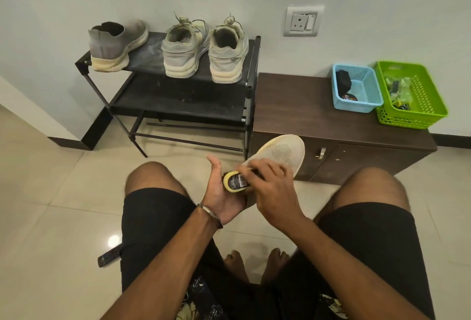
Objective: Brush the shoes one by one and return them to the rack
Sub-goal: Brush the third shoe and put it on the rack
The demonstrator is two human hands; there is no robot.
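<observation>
Rack's top shelf [150, 51] — a gap between shoes; lower shelf [178, 100] seemingly bare; cabinet [293, 100] crowds right.

Glossy floor tiles [51, 192] mirror a lamp. The rack [178, 90] is matt black metal, dusty. Dark wood-grain cabinet [293, 105]; perforated plastic baskets, blue [367, 105] and green [433, 113]. Knit mesh shoe [283, 152].

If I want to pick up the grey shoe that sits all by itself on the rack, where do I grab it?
Grab the grey shoe at its heel collar, coming from the front of the rack. Its heel points out toward you and overhangs the shelf edge, and the open ankle hole faces up, so fingers could likely slip inside and pinch the back. The toe points at the wall, harder to reach.
</observation>
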